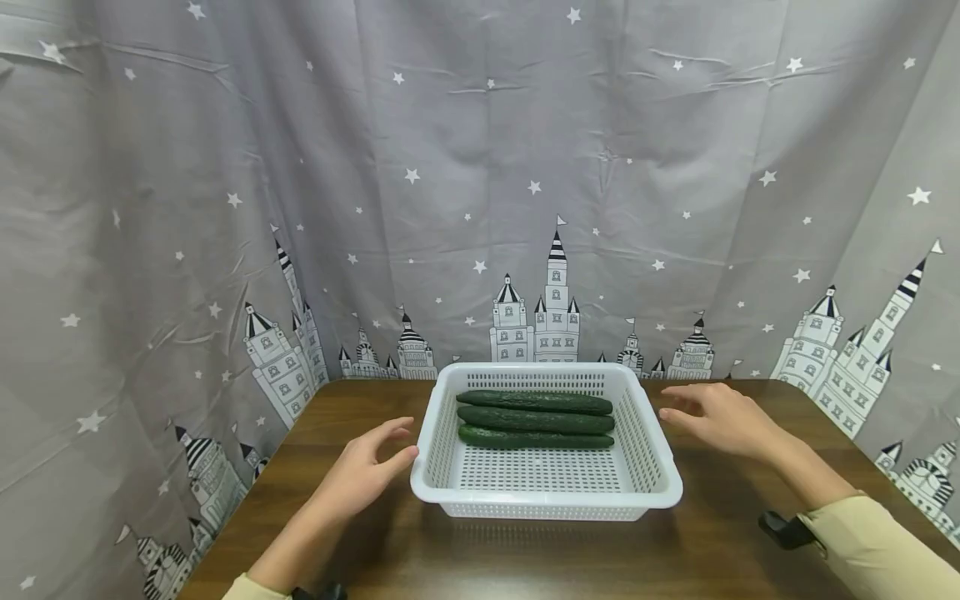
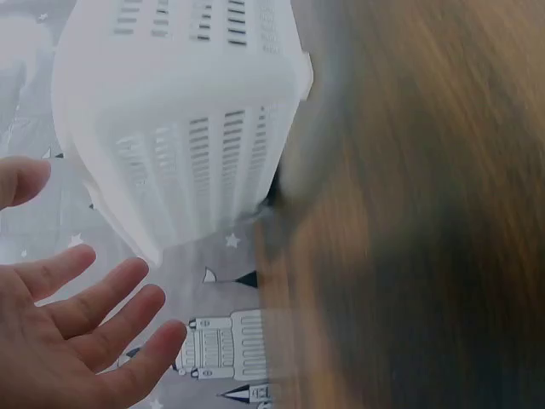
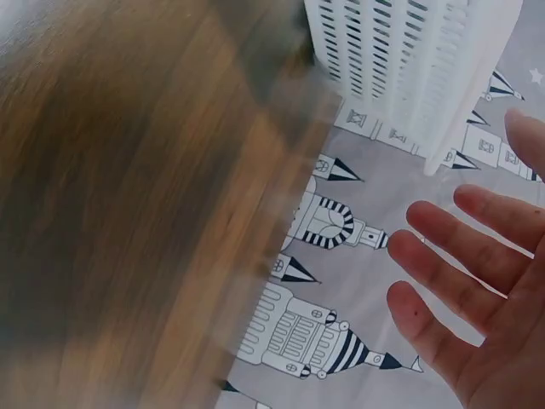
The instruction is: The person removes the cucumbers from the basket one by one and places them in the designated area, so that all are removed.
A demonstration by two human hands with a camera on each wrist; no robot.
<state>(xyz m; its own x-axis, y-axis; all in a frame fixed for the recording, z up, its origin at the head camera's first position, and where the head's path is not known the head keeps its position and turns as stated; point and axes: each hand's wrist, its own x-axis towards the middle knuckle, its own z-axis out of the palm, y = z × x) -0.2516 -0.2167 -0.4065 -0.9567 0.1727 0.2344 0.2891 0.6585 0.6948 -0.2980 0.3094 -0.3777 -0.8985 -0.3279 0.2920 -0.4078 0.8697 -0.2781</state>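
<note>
A white plastic basket (image 1: 547,498) with slotted walls stands on the wooden table, and three dark green cucumbers (image 1: 536,419) lie side by side across its back half. Beside the basket's left wall is my left hand (image 1: 365,471), fingers relaxed and thumb near the rim. My right hand (image 1: 723,417) hovers off the right wall, its fingers loosely bent toward the basket. Both wrist views show bare palms: the left hand (image 2: 94,332) and the right hand (image 3: 485,290) hold nothing, with the basket's outer wall (image 2: 204,162) just beyond the fingers.
The brown wooden table (image 1: 480,558) reaches back to a grey curtain (image 1: 450,167) printed with stars and castles. Light sleeves (image 1: 877,542) and a black wrist strap (image 1: 786,530) show at the lower right.
</note>
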